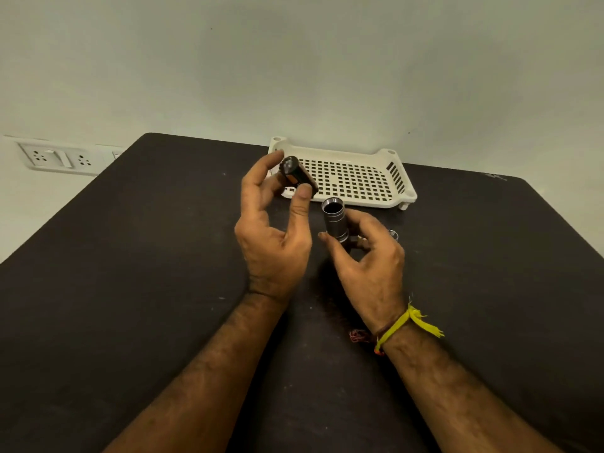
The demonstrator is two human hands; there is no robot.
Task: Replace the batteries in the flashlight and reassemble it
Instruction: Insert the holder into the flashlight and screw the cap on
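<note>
1. Since the battery holder [299, 175] is only pinched between thumb and fingertips of the left hand [273, 237], above and just left of the tube mouth, it could slip or go in tilted or reversed & jam.
2. Right hand [369, 253] grips the flashlight body [334, 220] low, open end up, near the white tray [397, 178]; a loose grip may let it tip.

The worktop [130, 289] is matte black with faint pale specks. On it, a cream tray [403, 191] has a grid of small square holes. The battery holder [299, 174] is black with an orange band. The flashlight body [334, 220] is silver-grey metal. A yellow thread [408, 322] circles the right wrist.
</note>
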